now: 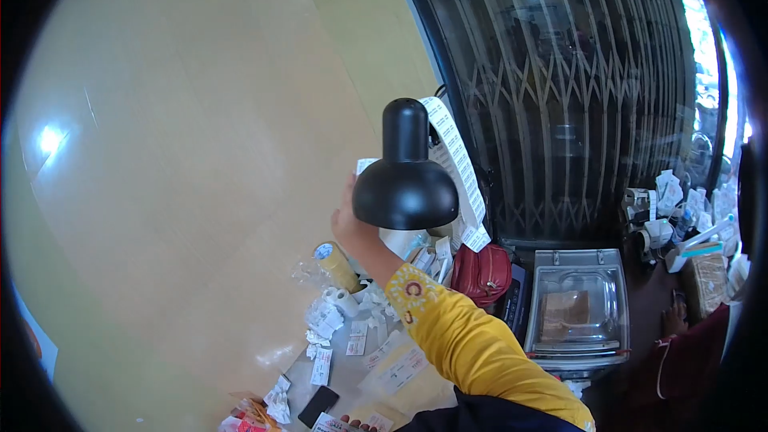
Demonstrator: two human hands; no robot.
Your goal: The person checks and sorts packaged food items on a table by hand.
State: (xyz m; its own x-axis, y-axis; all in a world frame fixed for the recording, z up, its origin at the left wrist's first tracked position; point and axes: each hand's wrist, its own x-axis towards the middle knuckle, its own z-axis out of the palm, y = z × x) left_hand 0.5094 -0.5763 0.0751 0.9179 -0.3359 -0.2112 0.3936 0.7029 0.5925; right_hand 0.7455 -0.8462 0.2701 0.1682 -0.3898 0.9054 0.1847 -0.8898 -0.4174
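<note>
My right hand (352, 220), in a yellow embroidered sleeve, reaches up behind a black lamp shade (406, 192). The shade hides most of its fingers; a small white piece (365, 165) shows at its fingertips. A long strip of printed labels (458, 156) hangs down behind the lamp. At the bottom edge, only the fingertips of my left hand (358, 425) show, closed on a white printed label (326, 422). Close by lie a black phone (318, 406) and loose printed slips (322, 366).
Tape rolls (338, 268) and crumpled paper (324, 318) lie left of my forearm. To its right are a red pouch (480, 274) and a clear-lidded box (578, 304). A folding metal gate (560, 96) stands behind. Another person's hand (676, 316) is at the right.
</note>
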